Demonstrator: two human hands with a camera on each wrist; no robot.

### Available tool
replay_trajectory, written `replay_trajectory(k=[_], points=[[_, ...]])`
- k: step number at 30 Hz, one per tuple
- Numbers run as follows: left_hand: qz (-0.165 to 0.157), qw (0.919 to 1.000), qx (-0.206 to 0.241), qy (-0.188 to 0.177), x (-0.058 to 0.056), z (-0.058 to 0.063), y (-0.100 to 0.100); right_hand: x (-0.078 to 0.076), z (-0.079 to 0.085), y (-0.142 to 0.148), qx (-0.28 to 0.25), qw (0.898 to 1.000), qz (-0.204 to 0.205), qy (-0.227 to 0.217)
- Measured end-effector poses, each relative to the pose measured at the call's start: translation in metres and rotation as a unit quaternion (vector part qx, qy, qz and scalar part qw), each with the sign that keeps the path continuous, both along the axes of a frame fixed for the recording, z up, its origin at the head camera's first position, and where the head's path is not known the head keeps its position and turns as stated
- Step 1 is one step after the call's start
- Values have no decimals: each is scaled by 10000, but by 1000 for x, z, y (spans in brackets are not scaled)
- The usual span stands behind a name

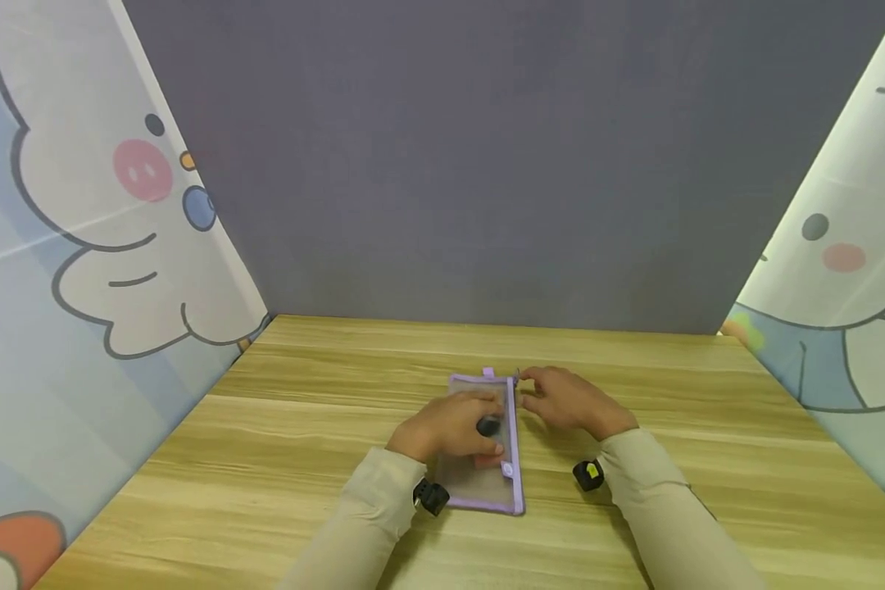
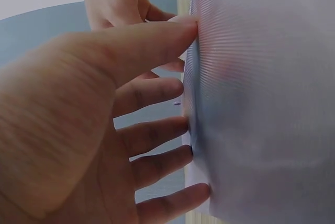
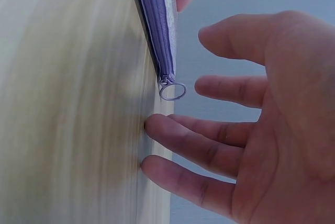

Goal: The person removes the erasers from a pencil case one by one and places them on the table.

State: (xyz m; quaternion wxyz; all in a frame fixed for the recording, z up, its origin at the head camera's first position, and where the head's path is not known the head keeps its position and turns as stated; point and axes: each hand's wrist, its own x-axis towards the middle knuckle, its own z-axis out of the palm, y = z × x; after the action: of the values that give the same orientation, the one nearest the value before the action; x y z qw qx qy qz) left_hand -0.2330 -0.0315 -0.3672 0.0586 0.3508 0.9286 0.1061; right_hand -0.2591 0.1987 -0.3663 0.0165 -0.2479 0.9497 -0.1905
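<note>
So the mesh pouch [image 1: 479, 485] is lying just below and right of centre in the head view, on the wooden tabletop [image 1: 265, 451], purple zip edge [image 1: 513, 430] to the right. Left hand [image 1: 453, 422] has its fingers spread, tips touching the mesh; right hand [image 1: 560, 397] has fingers apart too, near the ring pull [image 3: 172, 91] but not pinching it. I'd keep the left pressing lightly beside the zip, pinch the ring, and pull along the edge so the mesh doesn't bunch.
</note>
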Motion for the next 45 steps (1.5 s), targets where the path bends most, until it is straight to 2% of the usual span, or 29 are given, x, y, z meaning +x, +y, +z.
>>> replay_trajectory(k=[13,20,29,34,37,45], points=[[-54,9999,-23,-118,-3,-1,-3,2,-1,-2,160,9999,-29,-55],[31,9997,-54,-223,-3,-1,-3,0,-2,-3,82,10000,-13,-25],[-74,9996,15,-284,-4,0,-7,-1,-3,1,-39,10000,60,-55],[-137,9994,-37,-304,-4,1,-6,-3,-4,2,-150,9998,141,-38],[-71,9992,-97,-392,-3,1,-5,-3,-5,2,-153,9998,133,-74],[-33,9985,-307,-458,0,4,-5,-2,-6,2,88,9998,157,-25]])
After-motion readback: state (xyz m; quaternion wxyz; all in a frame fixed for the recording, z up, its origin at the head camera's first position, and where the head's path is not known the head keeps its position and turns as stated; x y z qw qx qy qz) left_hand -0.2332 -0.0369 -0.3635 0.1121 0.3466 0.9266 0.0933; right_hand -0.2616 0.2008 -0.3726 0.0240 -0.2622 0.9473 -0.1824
